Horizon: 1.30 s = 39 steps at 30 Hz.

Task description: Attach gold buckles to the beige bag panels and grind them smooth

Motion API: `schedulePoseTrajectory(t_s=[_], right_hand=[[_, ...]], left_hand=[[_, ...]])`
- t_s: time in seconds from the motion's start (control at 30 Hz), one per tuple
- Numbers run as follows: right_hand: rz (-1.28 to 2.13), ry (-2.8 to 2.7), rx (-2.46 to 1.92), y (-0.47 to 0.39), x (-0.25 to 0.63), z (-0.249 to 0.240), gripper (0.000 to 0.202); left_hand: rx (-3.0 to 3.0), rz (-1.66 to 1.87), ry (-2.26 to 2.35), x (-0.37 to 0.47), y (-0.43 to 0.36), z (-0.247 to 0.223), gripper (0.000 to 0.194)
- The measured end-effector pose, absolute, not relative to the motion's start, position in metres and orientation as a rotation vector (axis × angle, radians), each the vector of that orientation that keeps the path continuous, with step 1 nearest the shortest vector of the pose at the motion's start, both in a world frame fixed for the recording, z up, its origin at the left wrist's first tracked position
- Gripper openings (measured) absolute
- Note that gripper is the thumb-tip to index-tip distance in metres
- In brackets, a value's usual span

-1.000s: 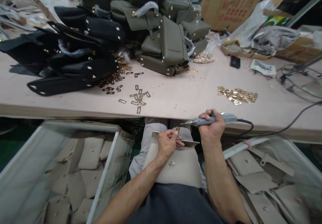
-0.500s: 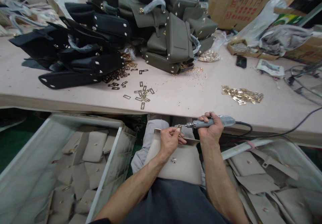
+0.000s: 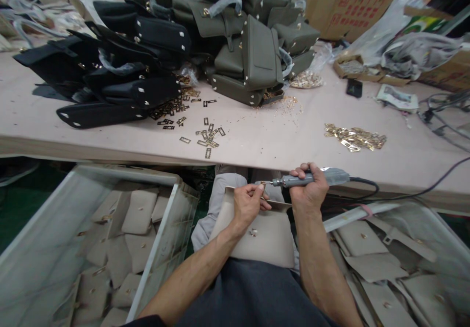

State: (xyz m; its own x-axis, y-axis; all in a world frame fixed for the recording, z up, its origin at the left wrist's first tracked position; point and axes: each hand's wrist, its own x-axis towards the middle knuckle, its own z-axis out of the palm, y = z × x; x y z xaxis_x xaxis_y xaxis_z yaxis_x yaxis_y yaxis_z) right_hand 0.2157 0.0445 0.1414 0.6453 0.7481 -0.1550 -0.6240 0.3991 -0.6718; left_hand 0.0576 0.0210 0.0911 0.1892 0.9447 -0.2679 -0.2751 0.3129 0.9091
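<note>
A beige bag panel (image 3: 262, 236) with a small metal clasp (image 3: 253, 232) rests on my lap. My left hand (image 3: 248, 202) pinches the raised flap at the panel's upper edge, with a small gold metal plate (image 3: 263, 186) at its fingertips. My right hand (image 3: 309, 188) is wrapped round a grey electric screwdriver (image 3: 332, 175), held level with its bit pointing left. The bit's tip meets the metal plate by my left fingers. Any screw there is too small to make out.
Gold metal plates (image 3: 355, 137) lie piled on the table (image 3: 257, 141), more dark-looking frames (image 3: 208, 136) further left. Black bags (image 3: 121, 97) and olive bags (image 3: 261, 55) are heaped behind. Crates with beige pieces stand at left (image 3: 174, 190) and right (image 3: 345, 219). A cable (image 3: 404, 197) trails rightward.
Both hands stay nearly in place. The rear of the screwdriver has shifted slightly right, and its bit remains at the metal plate. The view has moved very slightly.
</note>
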Motion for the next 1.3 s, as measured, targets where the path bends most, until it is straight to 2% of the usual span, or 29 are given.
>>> schedulePoseTrajectory(t_s=[0.17, 0.53, 1.3], right_hand=[[0.746, -0.292, -0.816, 0.042, 0.202, 0.155, 0.023], [0.535, -0.549, -0.919, 0.038, 0.158, 0.189, 0.014], [0.711, -0.324, -0.889, 0.049, 0.193, 0.171, 0.023]], left_hand=[[0.844, 1.016, 1.028, 0.057, 0.020, 0.094, 0.045], [0.884, 1.019, 1.023, 0.058, 0.017, 0.098, 0.043], [0.875, 1.059, 1.050, 0.059, 0.018, 0.095, 0.042]])
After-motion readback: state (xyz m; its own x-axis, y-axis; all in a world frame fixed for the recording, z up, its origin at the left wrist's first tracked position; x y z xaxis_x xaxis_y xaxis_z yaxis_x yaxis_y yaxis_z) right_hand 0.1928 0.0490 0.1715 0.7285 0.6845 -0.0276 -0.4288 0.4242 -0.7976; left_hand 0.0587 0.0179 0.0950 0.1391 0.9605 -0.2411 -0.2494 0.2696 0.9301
